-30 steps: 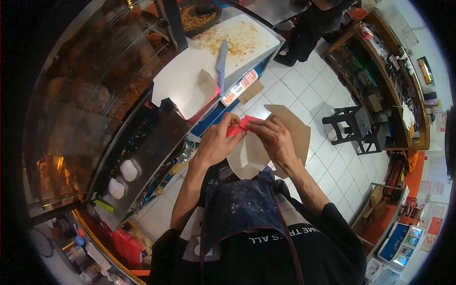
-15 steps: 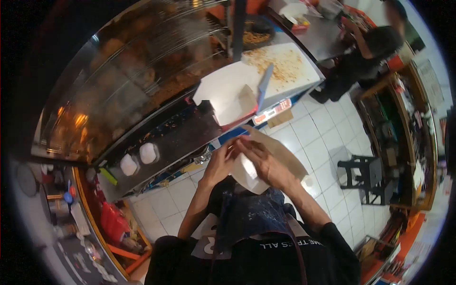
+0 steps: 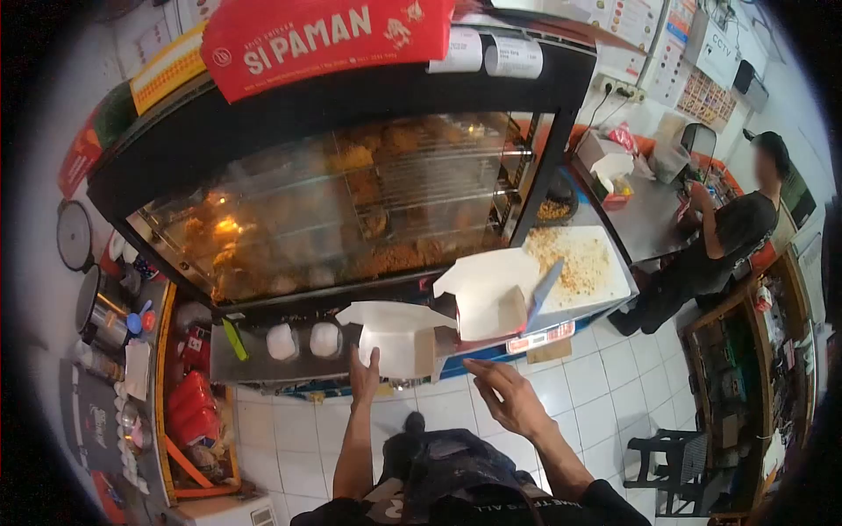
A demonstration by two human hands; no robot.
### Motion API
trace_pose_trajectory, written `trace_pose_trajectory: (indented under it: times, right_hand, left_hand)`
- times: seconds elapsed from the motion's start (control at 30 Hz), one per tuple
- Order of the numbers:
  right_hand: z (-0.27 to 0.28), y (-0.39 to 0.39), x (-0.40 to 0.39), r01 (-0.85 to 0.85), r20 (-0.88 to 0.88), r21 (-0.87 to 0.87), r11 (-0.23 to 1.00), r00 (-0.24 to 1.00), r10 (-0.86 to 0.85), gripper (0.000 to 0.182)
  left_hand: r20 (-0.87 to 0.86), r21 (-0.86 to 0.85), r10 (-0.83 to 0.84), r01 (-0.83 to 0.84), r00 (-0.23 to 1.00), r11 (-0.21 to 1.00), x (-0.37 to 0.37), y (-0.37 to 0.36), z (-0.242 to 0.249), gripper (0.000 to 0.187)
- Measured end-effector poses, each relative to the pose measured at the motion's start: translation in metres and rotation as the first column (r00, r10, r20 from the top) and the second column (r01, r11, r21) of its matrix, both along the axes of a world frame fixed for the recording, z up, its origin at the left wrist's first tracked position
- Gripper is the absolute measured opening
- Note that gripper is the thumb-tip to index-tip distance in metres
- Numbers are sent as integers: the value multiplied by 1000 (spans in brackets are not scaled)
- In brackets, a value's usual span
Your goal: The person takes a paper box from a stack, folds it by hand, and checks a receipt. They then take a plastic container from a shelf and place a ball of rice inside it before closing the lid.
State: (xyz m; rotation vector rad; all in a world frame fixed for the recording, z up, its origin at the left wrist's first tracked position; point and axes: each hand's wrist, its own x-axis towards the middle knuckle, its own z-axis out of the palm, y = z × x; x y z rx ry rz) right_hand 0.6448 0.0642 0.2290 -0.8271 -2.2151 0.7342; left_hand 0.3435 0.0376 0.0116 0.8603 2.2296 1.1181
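Note:
An open white cardboard food box (image 3: 395, 348) is at the front edge of the counter, its lid flap up toward the glass case. My left hand (image 3: 364, 380) grips its near left side, the thumb apart from the fingers. My right hand (image 3: 513, 397) is off the box, to its right above the floor, with fingers stretched out and nothing in them. A second open food box (image 3: 491, 309) stands just to the right of the first. Two white wrapped portions (image 3: 281, 342) lie on the counter left of my left hand.
Behind the boxes rises a heated glass display case (image 3: 351, 193) of fried food. At right are a crumb-covered white cutting board (image 3: 583, 263), a blue knife (image 3: 545, 285) and a bowl (image 3: 559, 209). Another person (image 3: 737, 232) stands farther right. A black stool (image 3: 671, 460) stands on the floor.
The box held between both my hands near my body is now at the counter beside the other box. My right hand has let go. The view has tilted up.

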Motion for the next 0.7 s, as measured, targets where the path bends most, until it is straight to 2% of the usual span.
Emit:
trace_pose_trajectory:
  times: [0.03, 0.07, 0.1, 0.2, 0.23, 0.3, 0.4, 0.47, 0.53, 0.6, 0.63, 0.7]
  right_hand:
    - [7, 4, 0, 20, -16, 68, 997, 1000, -19, 37]
    - [18, 7, 6, 21, 77, 2, 1000, 997, -21, 46]
    - [31, 10, 3, 72, -17, 27, 997, 997, -72, 46]
    - [61, 22, 6, 221, -85, 136, 966, 974, -211, 44]
    - [71, 27, 5, 275, -119, 179, 945, 959, -256, 42]
    - [90, 36, 0, 361, -195, 193, 912, 925, -325, 38]
    - [105, 54, -5, 414, -280, 227, 882, 895, -348, 38]
    - [116, 65, -13, 430, -385, 203, 880, 861, -332, 35]
    - [122, 80, -16, 418, -460, 176, 891, 835, -301, 34]
    - [133, 96, -19, 359, -568, 110, 927, 788, -237, 32]
    - [143, 107, -19, 359, -569, 116, 926, 788, -235, 32]
    - [166, 132, -19, 381, -536, 313, 870, 827, -170, 31]
  left_hand:
    - [4, -11, 0, 0, 1000, 1000, 0, 0, 4, 85]
    - [35, -51, -3, 5, 999, 999, 0, -2, 12, 86]
    - [30, -50, -16, 17, 999, 999, 1, -8, 19, 86]
    - [-17, 110, 90, -88, 996, 990, 5, -18, 43, 79]
    - [-24, 116, 73, -70, 997, 991, 2, -22, 49, 79]
    - [-45, 294, 85, -69, 995, 953, -4, -27, 63, 72]
    - [-56, 498, 76, -38, 996, 866, -17, -16, 83, 56]
    - [-60, 556, 58, -15, 997, 831, -15, -5, 121, 52]
    - [-187, 717, 49, 102, 981, 689, -14, 12, 150, 42]
    - [-225, 729, 9, 162, 974, 665, -9, 28, 183, 39]
    - [-259, 738, -18, 210, 966, 641, -5, 40, 199, 36]
    - [-309, 760, 5, 243, 951, 602, 6, 66, 228, 33]
